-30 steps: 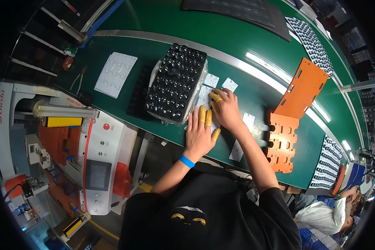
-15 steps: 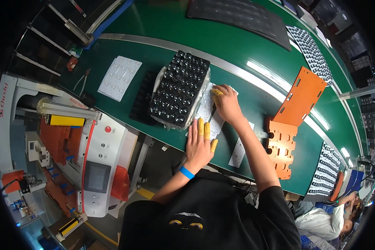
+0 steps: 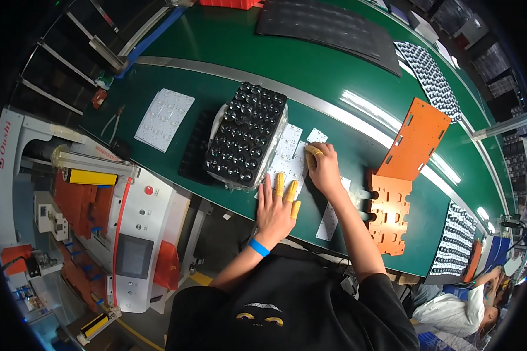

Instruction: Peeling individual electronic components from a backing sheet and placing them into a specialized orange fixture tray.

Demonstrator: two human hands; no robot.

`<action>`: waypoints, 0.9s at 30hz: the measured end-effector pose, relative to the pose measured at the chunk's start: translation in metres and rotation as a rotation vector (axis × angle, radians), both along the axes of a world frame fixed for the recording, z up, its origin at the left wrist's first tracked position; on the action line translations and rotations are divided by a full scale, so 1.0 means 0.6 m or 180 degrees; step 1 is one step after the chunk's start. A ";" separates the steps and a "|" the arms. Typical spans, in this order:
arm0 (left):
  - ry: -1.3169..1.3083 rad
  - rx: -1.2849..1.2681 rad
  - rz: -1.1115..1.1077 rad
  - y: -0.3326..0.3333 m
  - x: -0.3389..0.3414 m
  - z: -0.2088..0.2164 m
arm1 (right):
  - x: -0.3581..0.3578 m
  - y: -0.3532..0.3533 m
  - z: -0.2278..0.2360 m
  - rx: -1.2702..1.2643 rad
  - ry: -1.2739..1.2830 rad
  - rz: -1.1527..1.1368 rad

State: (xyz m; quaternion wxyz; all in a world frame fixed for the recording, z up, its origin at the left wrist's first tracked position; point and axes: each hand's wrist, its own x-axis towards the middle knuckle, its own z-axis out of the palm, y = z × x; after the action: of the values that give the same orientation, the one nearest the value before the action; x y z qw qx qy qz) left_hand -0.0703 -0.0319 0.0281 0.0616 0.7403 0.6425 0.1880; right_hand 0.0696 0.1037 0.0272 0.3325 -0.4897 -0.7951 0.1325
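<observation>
White circuit board pieces (image 3: 286,143) lie on the green table, just right of a black tray of round clear lenses (image 3: 247,133). My left hand (image 3: 276,216) rests flat on their near end, fingers stretched out, several in yellow finger cots. At the right edge of a narrow white circuit board strip (image 3: 298,162) my right hand (image 3: 324,167) is closed, its curled, yellow-covered fingertips gripping that edge; the thumb is hidden. A small white board piece (image 3: 317,136) lies just beyond the right hand. Another white strip (image 3: 329,223) lies partly behind my right forearm.
An orange slotted fixture (image 3: 389,205) with a raised orange plate (image 3: 416,140) stands to the right. White board sheets (image 3: 165,120) and pliers (image 3: 112,124) lie left. Black sheets (image 3: 328,29) lie at the back. A control-panel machine (image 3: 143,234) borders the left; a person (image 3: 459,307) sits lower right.
My right hand has drawn back nearer from the strip's far end to its right edge, exposing a small board piece beyond. The left hand stays on the boards. The whole view has shifted slightly.
</observation>
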 end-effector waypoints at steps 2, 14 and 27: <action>-0.0138 -0.0053 0.0005 0.000 0.001 0.005 | -0.002 0.004 -0.004 -0.0095 -0.0043 -0.0033; 0.0099 -0.0083 -0.0011 -0.004 0.000 0.001 | 0.024 0.052 -0.014 -0.0155 -0.0446 -0.0260; -0.0848 0.0289 -0.2006 -0.076 0.056 -0.025 | 0.137 -0.118 0.030 -0.0598 -0.0659 -0.0642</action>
State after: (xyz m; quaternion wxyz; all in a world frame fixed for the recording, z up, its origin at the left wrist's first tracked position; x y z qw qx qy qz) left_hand -0.0370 -0.0774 0.0132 0.1669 0.8733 0.3596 0.2832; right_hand 0.1518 0.0330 0.0453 0.2132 -0.6068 -0.7561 0.1210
